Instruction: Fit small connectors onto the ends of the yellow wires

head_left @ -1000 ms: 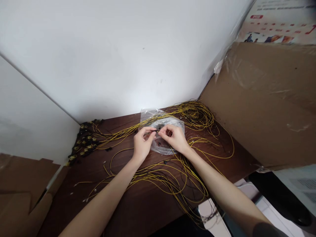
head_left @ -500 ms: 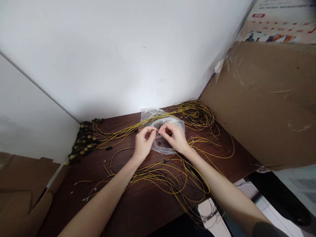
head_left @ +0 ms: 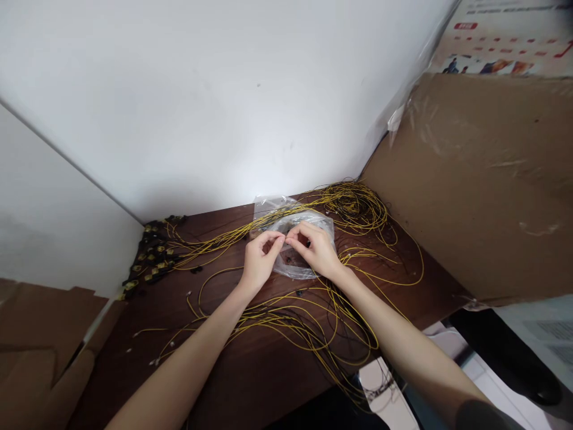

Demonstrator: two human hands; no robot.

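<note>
The left hand (head_left: 258, 260) and the right hand (head_left: 319, 251) meet over the back half of a dark brown, wood-look worktop (head_left: 250, 382). On each, thumb and forefinger are pressed together in a pinch, the two sets of fingertips almost touching; whatever sits between them is too small and hidden to tell.

Beneath the hands lies a crumpled clear plastic bag (head_left: 295, 273), with a few small dark bits showing in or under it. Behind it, a bundle of thin yellow and black wires (head_left: 224, 240) runs along the worktop's back edge, from a loose round coil (head_left: 356, 206) in the back right corner to a heap of small black-and-yellow blocks (head_left: 150, 257) at the left edge. A second bundle of yellow and black wires (head_left: 264, 316) passes below the hands; some ends with tiny white tips (head_left: 156, 361) point to the front left, while other strands hang over the front edge across a pale flat object (head_left: 376, 379).

A white wall (head_left: 215, 107) rises from the back edge, and a large brown cardboard panel (head_left: 474, 179) stands along the right edge. Above the panel, a white printed sheet (head_left: 510, 45) carries a red rounded label (head_left: 466, 25) with white characters, rows of red print and small pictures; the writing is too blurred to read. Grey lines of print on a pale wrapping (head_left: 555, 328) at lower right are equally illegible.
</note>
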